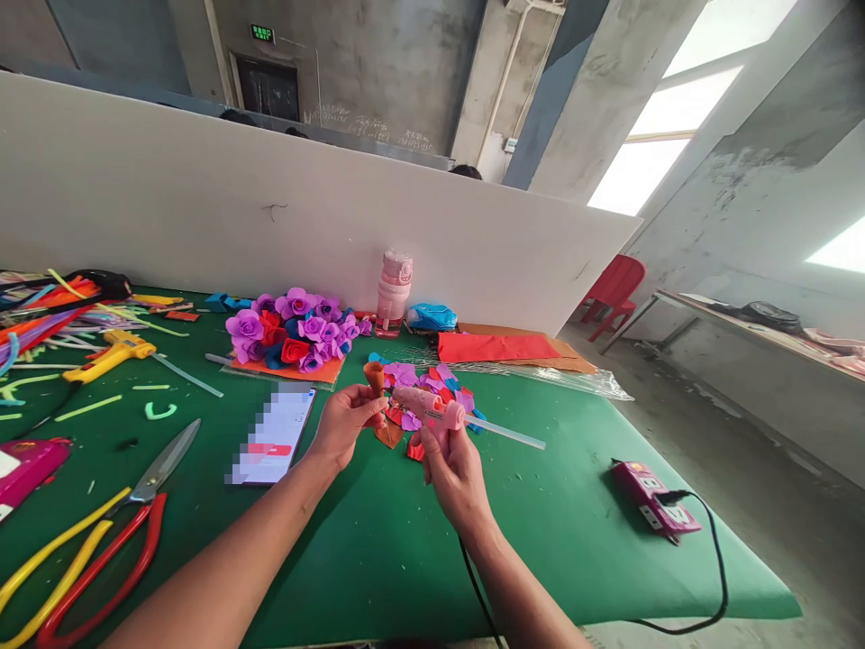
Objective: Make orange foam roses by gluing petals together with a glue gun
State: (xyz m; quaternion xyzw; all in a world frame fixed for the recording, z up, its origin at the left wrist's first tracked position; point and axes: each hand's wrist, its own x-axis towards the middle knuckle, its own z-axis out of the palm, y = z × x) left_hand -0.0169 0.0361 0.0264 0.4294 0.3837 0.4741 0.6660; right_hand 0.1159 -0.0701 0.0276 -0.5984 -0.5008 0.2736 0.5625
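Between the fingertips of my left hand is a small brown paper cone, its wide end up and a thin stem below. My right hand is wrapped round the handle of a pink hot glue gun. Its nozzle points left, close to the cone; whether they touch I cannot tell. A clear glue stick sticks out of the gun's back end. Behind both hands lies a pile of purple, red and blue petals. A brown petal piece lies just below the cone.
Finished purple and red flowers lie at the back, near a pink bottle. Left are a phone, large scissors and a yellow glue gun. A power strip with a black cord sits at right.
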